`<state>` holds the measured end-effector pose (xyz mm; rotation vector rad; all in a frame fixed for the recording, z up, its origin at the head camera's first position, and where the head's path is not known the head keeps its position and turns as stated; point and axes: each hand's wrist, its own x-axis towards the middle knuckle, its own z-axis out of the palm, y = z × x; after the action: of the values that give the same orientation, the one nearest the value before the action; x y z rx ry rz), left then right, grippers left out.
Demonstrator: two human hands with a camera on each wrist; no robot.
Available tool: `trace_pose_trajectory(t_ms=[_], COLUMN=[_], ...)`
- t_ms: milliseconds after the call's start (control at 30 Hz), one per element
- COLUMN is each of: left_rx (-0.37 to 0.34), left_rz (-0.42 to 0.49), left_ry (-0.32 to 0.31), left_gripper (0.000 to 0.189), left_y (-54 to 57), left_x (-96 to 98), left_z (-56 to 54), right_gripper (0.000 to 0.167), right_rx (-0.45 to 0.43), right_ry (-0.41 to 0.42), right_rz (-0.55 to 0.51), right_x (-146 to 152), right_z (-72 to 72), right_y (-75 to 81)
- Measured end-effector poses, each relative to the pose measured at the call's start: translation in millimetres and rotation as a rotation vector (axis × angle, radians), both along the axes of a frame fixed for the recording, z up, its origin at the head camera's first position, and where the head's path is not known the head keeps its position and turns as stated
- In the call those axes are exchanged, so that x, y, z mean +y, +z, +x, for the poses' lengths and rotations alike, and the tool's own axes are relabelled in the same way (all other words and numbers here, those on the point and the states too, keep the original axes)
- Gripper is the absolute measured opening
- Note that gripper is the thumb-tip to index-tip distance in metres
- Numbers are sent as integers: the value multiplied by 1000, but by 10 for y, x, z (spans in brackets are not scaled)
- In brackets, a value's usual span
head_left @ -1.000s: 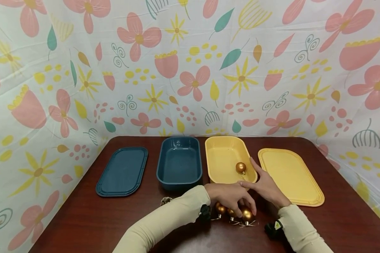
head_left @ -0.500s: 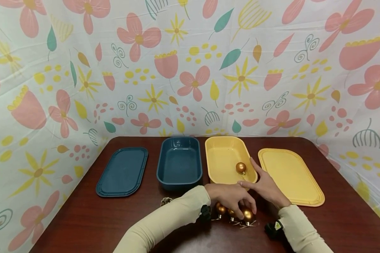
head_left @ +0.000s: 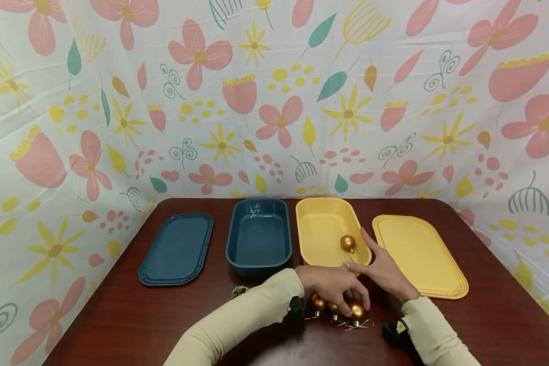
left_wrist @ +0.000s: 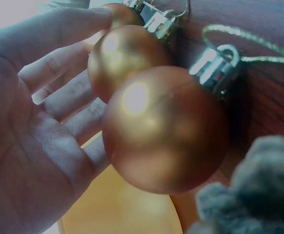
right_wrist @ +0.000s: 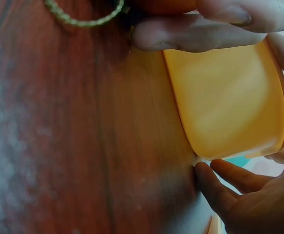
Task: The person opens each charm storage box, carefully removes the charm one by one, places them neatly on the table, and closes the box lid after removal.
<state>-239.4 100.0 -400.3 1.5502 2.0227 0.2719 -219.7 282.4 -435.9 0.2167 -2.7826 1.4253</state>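
Note:
Several gold ball ornaments with gold cord loops lie in front of the yellow container (head_left: 322,223). My left hand (head_left: 329,284) reaches across and grips the rightmost gold ball ornament (head_left: 357,310), thumb in front and fingers behind. In the left wrist view, a nearer gold ball ornament (left_wrist: 163,129) hides part of the others. One more gold ball (head_left: 347,243) sits inside the yellow container. My right hand (head_left: 389,269) rests against that container's near right corner, thumb at the near rim and straight fingers along the side. In the right wrist view, its fingertips (right_wrist: 203,171) are right at the wall.
A dark blue container (head_left: 259,234) stands left of the yellow one. Outside them lie a blue lid (head_left: 177,249) and a yellow lid (head_left: 418,254). Partly hidden by my left sleeve is a brownish pine cone (head_left: 239,290). Flowered cloth (head_left: 274,101) borders the wooden table (head_left: 119,325).

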Motion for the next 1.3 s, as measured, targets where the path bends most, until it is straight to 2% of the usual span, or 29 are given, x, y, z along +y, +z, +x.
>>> trace_pose_trajectory(t_ms=[267,733,867,967,1067,1133,1300], left_rx=[-23,-86,-100,-177,-308,-369,-411], left_rz=[15,45,75,126,209,275,473], left_ry=[1,68,81,89,110,126,174], left_gripper=[38,42,41,41,39,37,33], left_y=[-16,11,53,114,204,270,378], left_x=[-17,-53,-94,-163,-248,-292,-359], left_z=[-21,-22,-23,-48,-108,-161,-294], right_gripper=[110,109,108,106,105,105,107], right_rx=[-7,-2,1,18,39,54,37], right_ry=[-7,2,-3,0,0,-5,12], right_rz=[10,10,13,26,36,44,12], right_x=[4,8,19,22,21,22,26], right_z=[-8,-14,-26,-26,-24,-24,-19], right_y=[-16,-16,-32,-43,-39,-31,-27])
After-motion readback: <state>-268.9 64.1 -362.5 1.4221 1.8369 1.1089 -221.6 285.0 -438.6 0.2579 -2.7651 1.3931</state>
